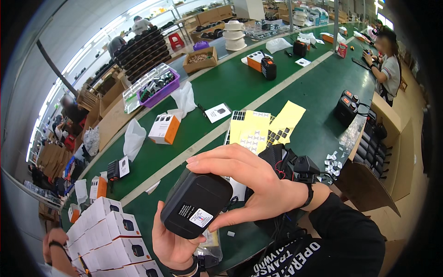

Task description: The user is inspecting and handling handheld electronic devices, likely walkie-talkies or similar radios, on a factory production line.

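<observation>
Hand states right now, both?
Left hand: holding the black device at its lower left.
Right hand: holding the same device, fingers over its top, thumb at its lower right.

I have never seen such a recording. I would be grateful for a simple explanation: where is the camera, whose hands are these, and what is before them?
There is no machine here. A person wears the camera on the head, looking down; its wide lens bends straight edges. The left hand and right hand belong to that person and together hold a rounded black device bearing a white label.

On the green table lie yellow sheets and an orange-and-white box. White boxes are stacked at lower left. The hand beside them is somebody else's.
</observation>
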